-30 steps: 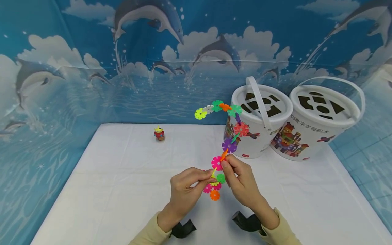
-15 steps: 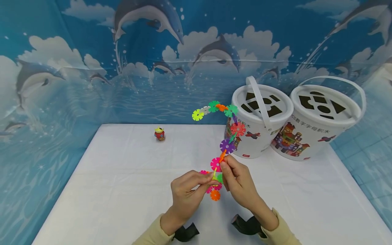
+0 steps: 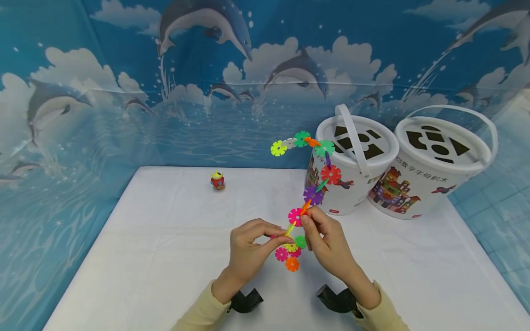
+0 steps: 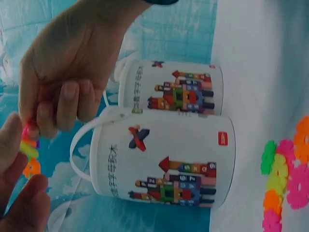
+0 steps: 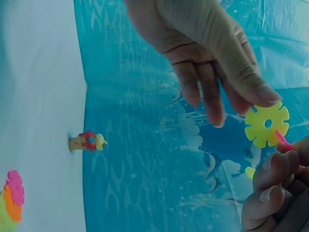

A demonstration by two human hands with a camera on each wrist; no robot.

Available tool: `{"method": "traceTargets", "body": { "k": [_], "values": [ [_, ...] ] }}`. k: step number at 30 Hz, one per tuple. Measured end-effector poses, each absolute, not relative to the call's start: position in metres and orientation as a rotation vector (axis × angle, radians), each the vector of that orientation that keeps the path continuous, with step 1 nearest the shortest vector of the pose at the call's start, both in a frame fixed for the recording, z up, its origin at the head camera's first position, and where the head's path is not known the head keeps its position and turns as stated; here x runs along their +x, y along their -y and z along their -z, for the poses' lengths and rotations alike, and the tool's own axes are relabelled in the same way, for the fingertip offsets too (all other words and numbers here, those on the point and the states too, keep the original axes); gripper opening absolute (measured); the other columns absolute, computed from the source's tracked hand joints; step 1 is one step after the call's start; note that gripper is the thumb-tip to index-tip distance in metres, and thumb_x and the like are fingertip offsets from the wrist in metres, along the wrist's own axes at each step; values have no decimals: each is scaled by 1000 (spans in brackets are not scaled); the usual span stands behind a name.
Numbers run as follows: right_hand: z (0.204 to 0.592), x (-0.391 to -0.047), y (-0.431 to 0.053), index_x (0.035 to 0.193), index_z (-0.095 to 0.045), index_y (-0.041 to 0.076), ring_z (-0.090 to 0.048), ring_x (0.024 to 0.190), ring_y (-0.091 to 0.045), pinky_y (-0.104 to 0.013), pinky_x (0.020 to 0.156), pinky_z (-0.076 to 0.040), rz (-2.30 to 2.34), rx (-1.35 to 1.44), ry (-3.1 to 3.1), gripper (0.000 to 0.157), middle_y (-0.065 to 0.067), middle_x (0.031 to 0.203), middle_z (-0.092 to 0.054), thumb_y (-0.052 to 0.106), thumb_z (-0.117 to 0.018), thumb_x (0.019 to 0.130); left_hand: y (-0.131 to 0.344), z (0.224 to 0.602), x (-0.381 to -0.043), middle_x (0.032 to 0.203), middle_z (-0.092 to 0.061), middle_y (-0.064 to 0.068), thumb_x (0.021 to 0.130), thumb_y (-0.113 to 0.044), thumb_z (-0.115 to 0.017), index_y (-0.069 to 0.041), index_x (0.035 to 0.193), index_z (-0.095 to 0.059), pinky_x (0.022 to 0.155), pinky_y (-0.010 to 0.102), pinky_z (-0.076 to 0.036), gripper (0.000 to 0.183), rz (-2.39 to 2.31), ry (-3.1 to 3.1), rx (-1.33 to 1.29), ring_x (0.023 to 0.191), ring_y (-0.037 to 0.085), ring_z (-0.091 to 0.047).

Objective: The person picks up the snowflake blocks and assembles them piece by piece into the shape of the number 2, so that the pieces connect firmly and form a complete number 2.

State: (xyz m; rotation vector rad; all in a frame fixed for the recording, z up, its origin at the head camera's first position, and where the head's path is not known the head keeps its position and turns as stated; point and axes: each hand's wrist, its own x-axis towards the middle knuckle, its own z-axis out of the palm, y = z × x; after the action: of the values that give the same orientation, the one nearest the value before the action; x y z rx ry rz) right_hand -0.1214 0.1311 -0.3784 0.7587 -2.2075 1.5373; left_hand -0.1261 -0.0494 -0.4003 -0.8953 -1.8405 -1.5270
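Observation:
A curving chain of slotted plastic snowflake discs rises from the hands, ending at a yellow-green disc (image 3: pixel 278 148) at upper left. My right hand (image 3: pixel 331 243) pinches the chain's lower part at a pink disc (image 3: pixel 295 217), beside an orange disc (image 3: pixel 306 206). Its remaining fingers curl into the palm. Thumb and fingertips of my left hand (image 3: pixel 250 248) pinch a yellow disc (image 5: pixel 267 123) by its edge. In the right wrist view the pink disc meets this yellow disc at its slotted edge. On the table below lies a cluster of discs, among them an orange one (image 3: pixel 292 264).
Two white lidded buckets (image 3: pixel 356 138) with handles stand at the back right; the chain overlaps the nearer one in the head view. A small toy figure (image 3: pixel 217 180) stands on the white-covered table (image 3: pixel 165 257) towards the back. A dolphin-print cloth (image 3: pixel 186 128) hangs behind.
The upper chain swung slightly left, then back to the right and a little up. My left hand has risen slightly, and more of the yellow disc shows. Both hands keep their hold.

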Motion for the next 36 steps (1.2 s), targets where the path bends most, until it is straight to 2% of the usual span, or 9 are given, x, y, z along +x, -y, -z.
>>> {"method": "traceTargets", "body": {
  "k": [8, 13, 19, 22, 29, 36],
  "values": [
    [373, -122, -138, 81, -47, 5, -43, 44, -12, -27, 38, -34, -1562, 714, 2194, 22, 0, 54, -43, -13, -45, 93, 56, 421, -149, 76, -65, -14, 78, -30, -80, -18, 84, -74, 52, 24, -43, 15, 1662, 2427, -673, 64, 8, -54],
    [374, -121, -140, 84, -48, 4, -42, 43, -13, -28, 36, -36, -1691, 761, 2159, 21, -2, 56, -44, -12, -40, 96, 49, 450, -156, 77, -63, -12, 80, -26, -78, -13, 87, -74, 54, 22, -42, 16, 1417, 2795, -710, 60, 7, -48],
    [370, -119, -142, 86, -47, 3, -43, 44, -14, -28, 38, -38, -1830, 861, 2108, 21, -3, 60, -44, -10, -35, 98, 46, 474, -156, 79, -58, -5, 73, -26, -84, -9, 88, -70, 61, 21, -41, 26, 1130, 2944, -719, 64, 7, -45],
    [367, -118, -143, 87, -45, 2, -43, 45, -16, -29, 39, -39, -1901, 896, 2099, 20, -4, 62, -43, -8, -33, 99, 45, 479, -153, 78, -54, -4, 70, -28, -86, -9, 88, -66, 62, 21, -41, 33, 1078, 2953, -702, 66, 8, -44],
    [363, -116, -147, 91, -44, -1, -43, 45, -19, -32, 41, -39, -2076, 983, 1994, 18, -8, 65, -41, -6, -29, 101, 47, 482, -147, 75, -49, -4, 72, -25, -84, -10, 80, -62, 61, 22, -42, 28, 1102, 2961, -660, 66, 8, -43],
    [362, -115, -150, 103, -51, 7, -42, 45, -20, -33, 43, -38, -2218, 1027, 1922, 28, -10, 67, -41, -4, -26, 102, 51, 477, -146, 65, -49, -8, 74, -19, -83, -12, 79, -55, 55, 21, -41, 29, 1214, 2978, -665, 59, 8, -46]
  ]
}}
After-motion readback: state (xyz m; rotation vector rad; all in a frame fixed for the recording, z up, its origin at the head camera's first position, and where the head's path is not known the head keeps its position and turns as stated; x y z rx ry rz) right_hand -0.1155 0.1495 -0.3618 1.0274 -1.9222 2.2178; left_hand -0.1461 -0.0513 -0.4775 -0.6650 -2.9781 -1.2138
